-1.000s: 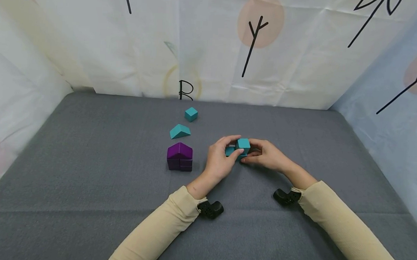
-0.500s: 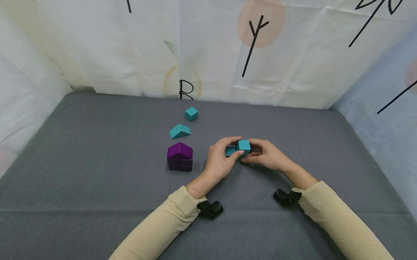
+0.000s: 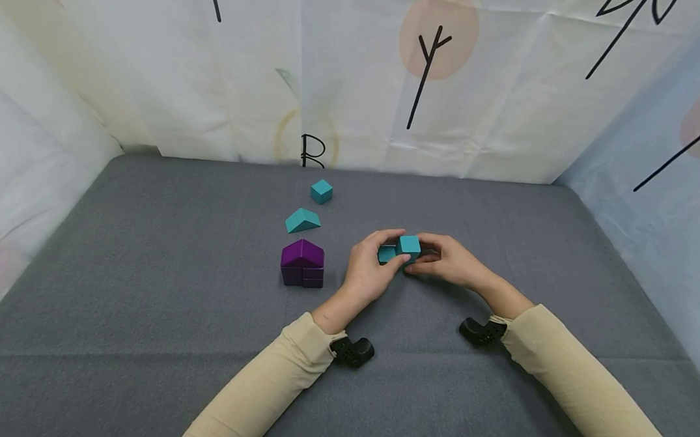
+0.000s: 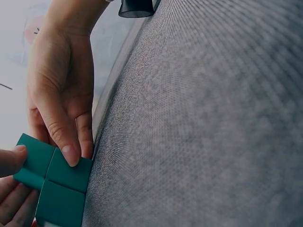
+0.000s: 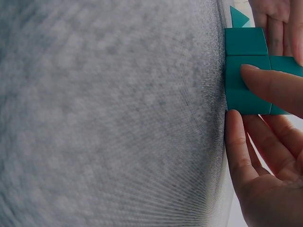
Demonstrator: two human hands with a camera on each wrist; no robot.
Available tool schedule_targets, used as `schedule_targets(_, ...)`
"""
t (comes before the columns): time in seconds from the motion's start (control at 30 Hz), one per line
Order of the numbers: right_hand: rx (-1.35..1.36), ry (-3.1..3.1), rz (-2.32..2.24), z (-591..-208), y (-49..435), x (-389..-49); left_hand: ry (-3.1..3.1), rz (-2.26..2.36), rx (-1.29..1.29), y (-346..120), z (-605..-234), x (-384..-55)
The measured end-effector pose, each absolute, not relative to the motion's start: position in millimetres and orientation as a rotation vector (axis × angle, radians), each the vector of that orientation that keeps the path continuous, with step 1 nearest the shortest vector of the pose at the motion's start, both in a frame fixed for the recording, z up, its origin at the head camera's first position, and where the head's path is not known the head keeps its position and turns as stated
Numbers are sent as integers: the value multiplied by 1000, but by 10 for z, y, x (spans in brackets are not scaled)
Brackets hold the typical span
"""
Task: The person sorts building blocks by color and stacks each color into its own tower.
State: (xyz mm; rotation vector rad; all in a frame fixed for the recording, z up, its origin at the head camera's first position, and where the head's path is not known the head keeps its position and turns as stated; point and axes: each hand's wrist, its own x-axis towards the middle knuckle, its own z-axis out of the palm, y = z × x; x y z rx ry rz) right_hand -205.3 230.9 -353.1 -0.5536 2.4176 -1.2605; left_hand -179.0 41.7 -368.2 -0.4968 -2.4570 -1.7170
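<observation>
Left hand (image 3: 367, 265) is seemingly seating its pinched teal cube (image 3: 409, 243) on the square-faced teal block (image 4: 68, 178) right hand (image 3: 455, 263) is gripping (gentle release needed next).

Head view: I look from above, forward and down, at the table (image 3: 176, 302) from well back. Left wrist camera (image 3: 352, 352): close, low, turned sideways, teal blocks (image 4: 66, 177) at 8 o'clock. Right wrist camera (image 3: 482, 330): likewise close, low, sideways, same blocks at 2 o'clock. Both wrist views share the blocks' near faces.
</observation>
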Motion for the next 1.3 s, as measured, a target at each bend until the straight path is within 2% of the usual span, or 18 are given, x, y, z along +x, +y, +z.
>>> schedule_targets(0.53,-544,2403,-1269,-3532,2304,-2059,-2390,-1706,-469,424,-3637,-1755)
schedule_targets(0.87,-559,2429,-1258,-3532,2304,-2066,-2304,-1870,-305,436,-3373,-1653)
schedule_targets(1.3,-559,2401,-1293,-3548,2309,-2065,-2307,-1923,-364,363,-3043,-1613)
